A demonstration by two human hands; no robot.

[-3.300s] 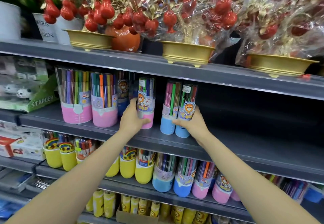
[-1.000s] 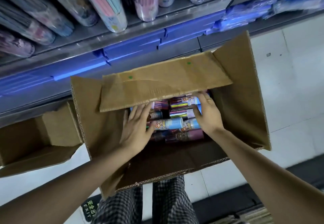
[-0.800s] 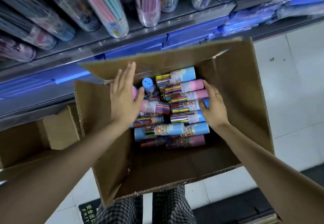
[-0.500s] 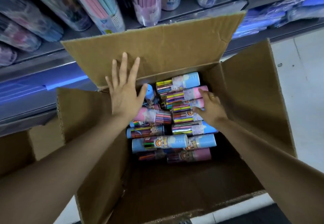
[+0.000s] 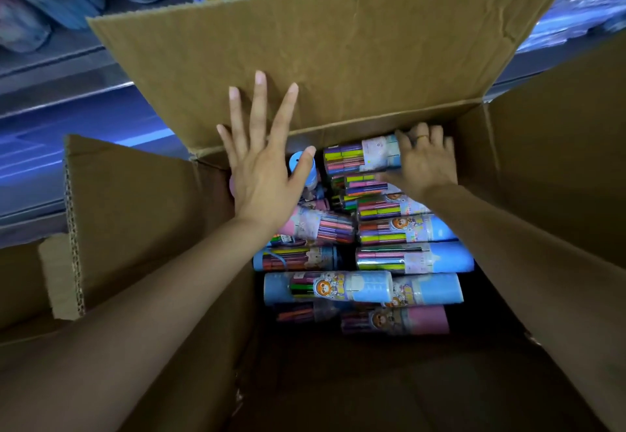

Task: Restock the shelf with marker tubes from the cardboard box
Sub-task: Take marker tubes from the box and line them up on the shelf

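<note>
Lower marker tubes (image 5: 394, 321) dim, half-hidden

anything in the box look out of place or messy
One blue-capped tube stands on end by the left hand, while the other marker tubes lie sideways in rows. A pink-ended tube beneath it lies askew across the left stack. The cardboard box looks undamaged.

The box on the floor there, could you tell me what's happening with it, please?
A person is taking marker tubes out of the open box. The left hand is spread flat against the far flap, holding it back. The right hand reaches in and curls over the farthest tube. Nothing is lifted out yet.
</note>
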